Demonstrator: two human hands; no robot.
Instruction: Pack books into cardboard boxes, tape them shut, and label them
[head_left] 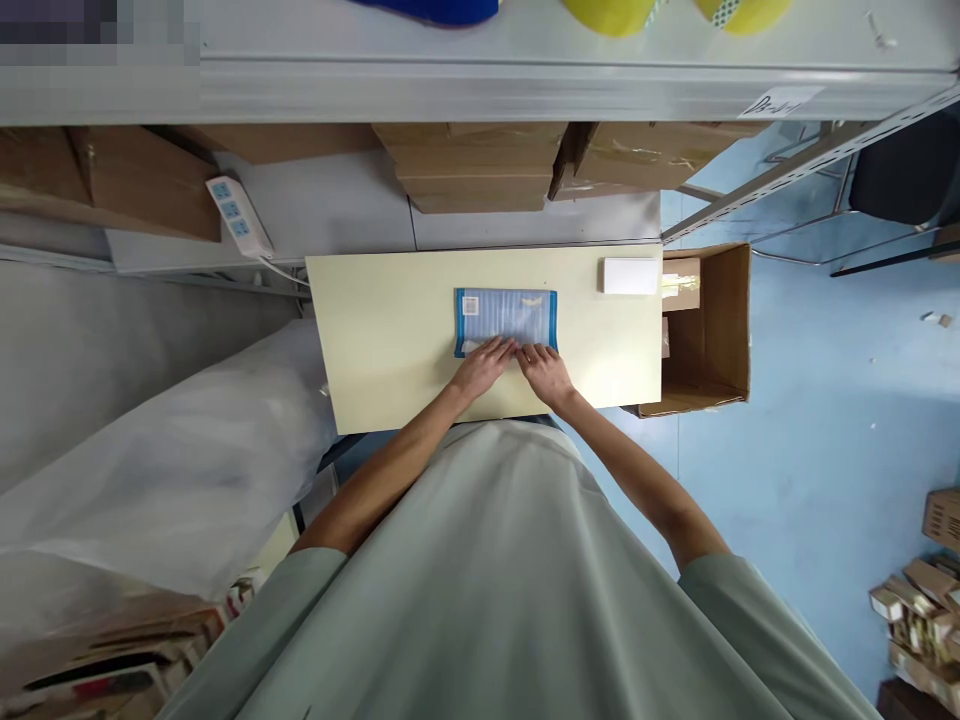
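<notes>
A flat plastic bag with blue side borders and a clear, bluish middle [506, 312] lies on the cream tabletop [390, 350]. It carries a white printed label near its upper left corner. My left hand [484, 368] is at the bag's near edge, fingers together and bent over it, with a bit of white showing beside them. Close beside it, my right hand [544, 372] grips the same edge with curled fingers. The two sets of fingertips almost meet at the middle of that edge. What is inside the bag is hard to make out.
A white box [630, 276] sits at the table's far right corner. Beside the table stands an open carton [724, 330] with smaller boxes inside. Behind are a power strip [241, 218], brown cartons [480, 165] and a shelf beam [480, 95]. Clear plastic sheeting [187, 450] hangs at left.
</notes>
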